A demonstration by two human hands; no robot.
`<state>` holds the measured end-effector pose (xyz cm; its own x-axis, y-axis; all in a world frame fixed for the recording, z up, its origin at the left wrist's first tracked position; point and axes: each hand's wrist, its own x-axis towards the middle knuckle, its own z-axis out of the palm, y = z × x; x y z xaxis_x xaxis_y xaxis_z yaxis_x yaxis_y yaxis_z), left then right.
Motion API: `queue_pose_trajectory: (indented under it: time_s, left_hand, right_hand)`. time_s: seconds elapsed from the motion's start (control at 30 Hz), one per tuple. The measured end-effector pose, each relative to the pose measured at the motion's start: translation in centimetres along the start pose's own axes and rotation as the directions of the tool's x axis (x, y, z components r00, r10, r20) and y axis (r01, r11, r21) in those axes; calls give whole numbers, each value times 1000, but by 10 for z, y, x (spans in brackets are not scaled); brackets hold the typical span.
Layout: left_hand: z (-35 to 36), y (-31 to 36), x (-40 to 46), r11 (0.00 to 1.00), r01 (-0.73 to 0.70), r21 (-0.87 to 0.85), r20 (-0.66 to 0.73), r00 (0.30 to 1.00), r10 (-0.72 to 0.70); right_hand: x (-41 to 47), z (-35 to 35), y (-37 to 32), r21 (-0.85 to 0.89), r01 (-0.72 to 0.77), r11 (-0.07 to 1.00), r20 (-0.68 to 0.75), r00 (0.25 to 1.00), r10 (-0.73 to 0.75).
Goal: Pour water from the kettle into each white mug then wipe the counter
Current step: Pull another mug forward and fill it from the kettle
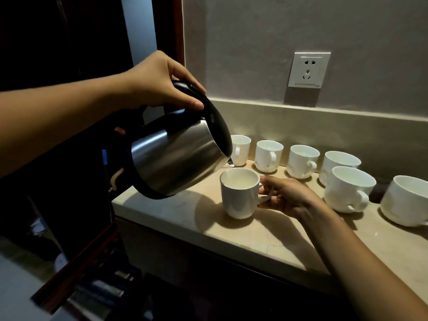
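The kettle [176,158] hangs over the worktop's [266,237] left end, tilted, spout down and right, base up-left, its lip just above the near mug [239,193]; the left hand [159,79] has its grip closed on the black handle; the right hand [287,195] has its grip on that mug's handle; seven white mugs in all, six more ranged toward the back edge and right; a wall socket [309,69] above.

A small tea corner in a dim room (a home or hotel, hard to say): stone counter [266,237], row of white mugs [268,156], wall socket [309,70], steel kettle [176,156].
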<state>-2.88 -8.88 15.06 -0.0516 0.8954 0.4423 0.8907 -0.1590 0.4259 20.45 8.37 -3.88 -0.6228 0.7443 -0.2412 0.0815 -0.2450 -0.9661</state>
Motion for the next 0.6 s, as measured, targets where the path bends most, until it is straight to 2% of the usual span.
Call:
queue_pose_trajectory:
  time_s: [0.27,0.6]
  left_hand:
    - [-2,19,12,990,-28,137,124,992,11]
    - [-1,23,23,989,-62,136,188,982,36]
  right_hand:
    - [-3,4,-2,-5,5,1000,-5,1000,-5]
    - [-4,1,0,-4,15,1000,3,1000,-15]
